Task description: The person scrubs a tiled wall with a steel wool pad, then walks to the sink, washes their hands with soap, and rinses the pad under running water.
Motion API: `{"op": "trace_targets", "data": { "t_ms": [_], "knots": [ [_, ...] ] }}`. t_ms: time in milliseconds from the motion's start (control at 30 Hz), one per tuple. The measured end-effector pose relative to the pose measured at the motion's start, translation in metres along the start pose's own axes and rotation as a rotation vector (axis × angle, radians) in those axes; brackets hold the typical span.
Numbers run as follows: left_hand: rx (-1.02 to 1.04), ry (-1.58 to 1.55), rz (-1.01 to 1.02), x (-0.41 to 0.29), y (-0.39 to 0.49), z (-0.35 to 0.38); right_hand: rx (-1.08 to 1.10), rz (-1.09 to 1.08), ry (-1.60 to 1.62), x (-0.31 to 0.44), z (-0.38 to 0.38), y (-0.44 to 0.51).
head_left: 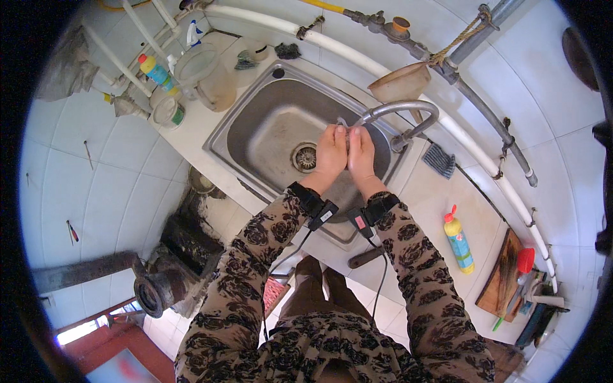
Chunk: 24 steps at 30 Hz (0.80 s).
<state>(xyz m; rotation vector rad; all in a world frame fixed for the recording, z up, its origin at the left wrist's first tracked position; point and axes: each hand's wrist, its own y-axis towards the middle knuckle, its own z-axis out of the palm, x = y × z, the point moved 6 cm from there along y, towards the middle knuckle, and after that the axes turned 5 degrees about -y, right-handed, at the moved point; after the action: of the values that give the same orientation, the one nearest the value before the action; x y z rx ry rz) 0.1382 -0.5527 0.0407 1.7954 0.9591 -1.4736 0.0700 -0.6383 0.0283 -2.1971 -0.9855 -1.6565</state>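
Observation:
Over the right half of the stainless-steel sink (268,110), my left hand (331,151) and my right hand (361,151) are pressed together just below the tip of the curved metal faucet (407,105). A small grey-brown thing (348,135) shows between their fingers. Most of it is hidden, so its kind cannot be told. Left of my hands, the round drain strainer (304,157) lies in the basin floor. Both wrists wear black straps with cables.
A clear plastic pitcher (210,79) and a yellow bottle (158,74) stand left of the sink. Rightward are a grey-striped scrubbing cloth (438,160), another yellow bottle (459,244) and a wooden cutting board (498,277). A dark handle (366,257) lies at the counter's front edge.

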Motion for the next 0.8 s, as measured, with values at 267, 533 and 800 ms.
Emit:
{"op": "trace_targets", "data": {
  "t_ms": [267, 533, 800],
  "knots": [
    [-0.058, 0.179, 0.410, -0.028, -0.001, -0.008, 0.210, 0.704, 0.535, -0.006, 0.014, 0.000],
    [0.060, 0.256, 0.472, -0.033, 0.007, -0.011, 0.257, 0.812, 0.655, -0.006, 0.021, 0.003],
    [0.018, 0.076, 0.332, 0.003, 0.005, -0.031, 0.462, 0.685, 0.430, -0.026, -0.015, 0.001]
  ]
}}
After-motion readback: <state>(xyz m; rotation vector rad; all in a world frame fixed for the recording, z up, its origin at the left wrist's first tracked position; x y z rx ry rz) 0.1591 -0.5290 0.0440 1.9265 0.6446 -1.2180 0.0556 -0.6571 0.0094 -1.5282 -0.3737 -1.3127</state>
